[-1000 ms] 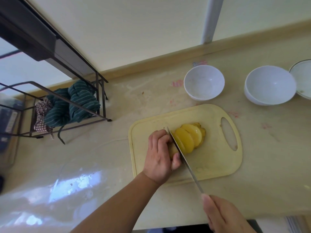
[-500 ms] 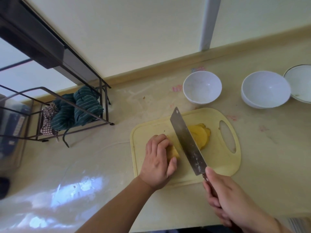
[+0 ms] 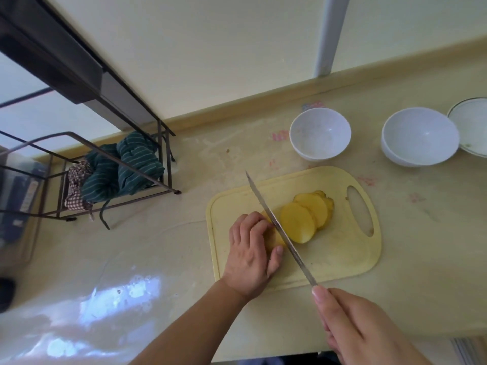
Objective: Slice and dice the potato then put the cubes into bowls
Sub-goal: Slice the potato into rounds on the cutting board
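Observation:
A pale yellow cutting board [image 3: 340, 256] lies on the counter. On it, several yellow potato slices [image 3: 303, 219] lean against each other. The uncut end of the potato [image 3: 274, 237] sits left of them, and my left hand [image 3: 250, 254] grips it with curled fingers. My right hand [image 3: 355, 327] holds the handle of a knife [image 3: 279, 227], whose blade stands edge-down between the uncut end and the slices. Two white bowls, one [image 3: 320, 133] behind the board and one [image 3: 420, 137] to its right, hold no potato.
A white plate [image 3: 471, 125] sits at the far right edge, touching the right bowl. A dark wire rack [image 3: 105, 177] with green striped cloth stands at the left. A wall runs along the counter's back; the counter's front edge is near my right wrist.
The knife, tilted flat and lifted half a second ago, has come back upright and down against the potato end. The view has shifted slightly; my left hand stays on the potato.

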A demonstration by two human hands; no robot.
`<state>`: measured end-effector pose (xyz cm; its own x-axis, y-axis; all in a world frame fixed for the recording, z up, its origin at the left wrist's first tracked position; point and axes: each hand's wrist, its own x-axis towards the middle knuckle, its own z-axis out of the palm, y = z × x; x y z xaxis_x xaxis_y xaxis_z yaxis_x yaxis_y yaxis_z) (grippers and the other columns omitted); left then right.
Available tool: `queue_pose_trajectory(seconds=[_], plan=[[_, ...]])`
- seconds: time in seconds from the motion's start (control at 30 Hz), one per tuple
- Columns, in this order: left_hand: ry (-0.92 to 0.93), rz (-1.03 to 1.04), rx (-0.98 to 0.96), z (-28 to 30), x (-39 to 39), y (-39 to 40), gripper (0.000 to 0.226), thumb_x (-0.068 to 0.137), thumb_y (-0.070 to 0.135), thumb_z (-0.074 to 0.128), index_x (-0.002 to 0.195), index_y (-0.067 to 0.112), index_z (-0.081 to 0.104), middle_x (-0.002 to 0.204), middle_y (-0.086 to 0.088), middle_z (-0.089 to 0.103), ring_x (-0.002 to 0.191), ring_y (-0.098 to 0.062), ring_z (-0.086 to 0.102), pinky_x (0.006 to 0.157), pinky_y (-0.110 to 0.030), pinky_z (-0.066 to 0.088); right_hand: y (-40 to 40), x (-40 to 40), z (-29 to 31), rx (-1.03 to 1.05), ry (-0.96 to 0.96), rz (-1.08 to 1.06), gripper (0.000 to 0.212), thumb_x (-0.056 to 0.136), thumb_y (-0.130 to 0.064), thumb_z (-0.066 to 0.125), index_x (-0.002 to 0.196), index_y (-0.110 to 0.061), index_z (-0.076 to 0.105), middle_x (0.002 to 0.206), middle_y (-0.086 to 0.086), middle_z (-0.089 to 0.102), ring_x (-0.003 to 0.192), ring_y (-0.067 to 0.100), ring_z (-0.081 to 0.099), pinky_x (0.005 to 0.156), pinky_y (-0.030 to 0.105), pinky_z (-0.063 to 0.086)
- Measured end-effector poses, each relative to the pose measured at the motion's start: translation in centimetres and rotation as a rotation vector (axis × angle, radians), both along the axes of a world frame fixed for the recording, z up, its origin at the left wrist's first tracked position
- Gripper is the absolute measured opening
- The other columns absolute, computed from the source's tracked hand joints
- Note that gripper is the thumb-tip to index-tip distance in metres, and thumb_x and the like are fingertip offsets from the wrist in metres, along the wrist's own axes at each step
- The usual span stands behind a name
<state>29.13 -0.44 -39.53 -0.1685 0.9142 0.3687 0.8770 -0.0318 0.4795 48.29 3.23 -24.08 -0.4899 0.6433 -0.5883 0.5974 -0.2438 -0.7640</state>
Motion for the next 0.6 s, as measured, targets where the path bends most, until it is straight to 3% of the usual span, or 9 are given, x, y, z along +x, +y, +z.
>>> queue_pose_trajectory(seconds=[0.07, 0.2, 0.37, 0.47, 0.53, 0.6], plan=[[0.006, -0.002, -0.001, -0.29, -0.05, 0.03, 0.044, 0.106, 0.045, 0.039, 0.129, 0.008, 0.046, 0.132, -0.014, 0.047, 0.122, -0.035, 0.048, 0.106, -0.050, 0.041, -0.22, -0.09, 0.11, 0.028, -0.019, 0.001, 0.040, 0.066, -0.072, 0.027, 0.065, -0.045, 0.055, 0.052, -0.007, 0.054, 0.049, 0.005, 0.050, 0.054, 0.021, 0.037], [-0.006, -0.007, 0.007, -0.48, -0.05, 0.01, 0.046, 0.105, 0.045, 0.040, 0.130, 0.007, 0.046, 0.133, -0.015, 0.048, 0.123, -0.034, 0.048, 0.105, -0.052, 0.042, -0.24, -0.22, 0.06, 0.022, -0.020, -0.005, 0.050, 0.067, -0.071, 0.028, 0.061, -0.029, 0.054, 0.049, -0.007, 0.053, 0.047, 0.005, 0.050, 0.052, 0.020, 0.036], [-0.010, -0.008, 0.024, -0.29, 0.04, 0.19, 0.047, 0.106, 0.046, 0.037, 0.130, 0.007, 0.045, 0.133, -0.014, 0.046, 0.122, -0.034, 0.047, 0.104, -0.053, 0.042, -0.24, -0.46, 0.05, 0.065, -0.040, -0.014, 0.047, 0.070, -0.083, 0.020, 0.072, -0.050, 0.054, 0.055, -0.011, 0.059, 0.055, 0.005, 0.056, 0.054, 0.019, 0.040], [-0.011, -0.013, 0.030, -0.28, 0.07, 0.29, 0.046, 0.106, 0.046, 0.036, 0.129, 0.007, 0.045, 0.133, -0.013, 0.045, 0.121, -0.034, 0.047, 0.102, -0.054, 0.043, -0.23, -0.48, -0.05, 0.090, -0.043, 0.004, 0.071, 0.047, -0.102, 0.006, 0.074, -0.056, 0.052, 0.060, -0.017, 0.061, 0.059, 0.003, 0.058, 0.054, 0.014, 0.039], [-0.007, -0.013, 0.034, -0.34, 0.10, 0.31, 0.046, 0.106, 0.046, 0.035, 0.129, 0.007, 0.045, 0.133, -0.014, 0.046, 0.121, -0.034, 0.047, 0.102, -0.054, 0.043, -0.21, -0.58, 0.13, 0.078, -0.044, -0.009, 0.058, 0.060, -0.094, 0.015, 0.074, -0.052, 0.053, 0.059, -0.017, 0.061, 0.059, 0.003, 0.058, 0.055, 0.016, 0.041], [-0.001, -0.014, 0.043, -0.36, 0.20, 0.38, 0.046, 0.106, 0.045, 0.036, 0.129, 0.007, 0.045, 0.133, -0.014, 0.046, 0.121, -0.034, 0.047, 0.103, -0.054, 0.042, -0.01, -0.67, 0.24, 0.036, -0.055, 0.016, 0.052, 0.077, -0.071, 0.025, 0.068, -0.029, 0.056, 0.057, -0.017, 0.059, 0.058, 0.002, 0.057, 0.058, 0.018, 0.042]])
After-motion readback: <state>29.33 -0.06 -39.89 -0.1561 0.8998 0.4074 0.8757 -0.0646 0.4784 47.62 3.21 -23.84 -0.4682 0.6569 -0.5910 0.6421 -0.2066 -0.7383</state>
